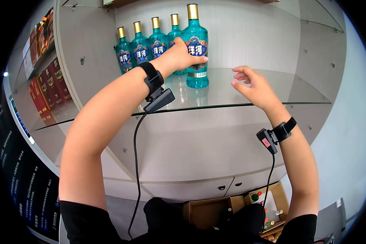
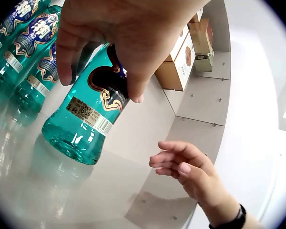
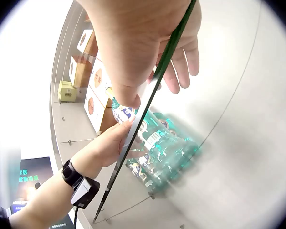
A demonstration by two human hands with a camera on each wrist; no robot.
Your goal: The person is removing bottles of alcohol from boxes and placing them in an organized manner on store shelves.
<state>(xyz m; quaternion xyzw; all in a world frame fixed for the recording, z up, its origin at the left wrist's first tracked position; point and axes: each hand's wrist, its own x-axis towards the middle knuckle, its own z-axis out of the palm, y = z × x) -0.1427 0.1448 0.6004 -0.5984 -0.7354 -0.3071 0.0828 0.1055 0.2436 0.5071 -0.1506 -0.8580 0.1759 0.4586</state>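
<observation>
A teal glass bottle [image 1: 197,53] with a gold cap and blue label stands at the front of a row on a glass shelf [image 1: 248,95]. My left hand [image 1: 187,55] grips the bottle's body. In the left wrist view its thumb and fingers [image 2: 133,86] curl round the bottle [image 2: 81,129], whose base is on or just above the glass. My right hand [image 1: 240,79] hovers to the right of the bottle over the shelf, fingers relaxed, holding nothing. It also shows in the left wrist view [image 2: 174,164].
Several matching teal bottles [image 1: 150,46] line up behind toward the back left. Red boxes [image 1: 49,87] fill the neighbouring shelf on the left. A grey cabinet [image 1: 199,187] stands below, with open cardboard boxes [image 1: 215,209] on the floor. Brown cartons [image 2: 181,57] sit on a nearby shelf.
</observation>
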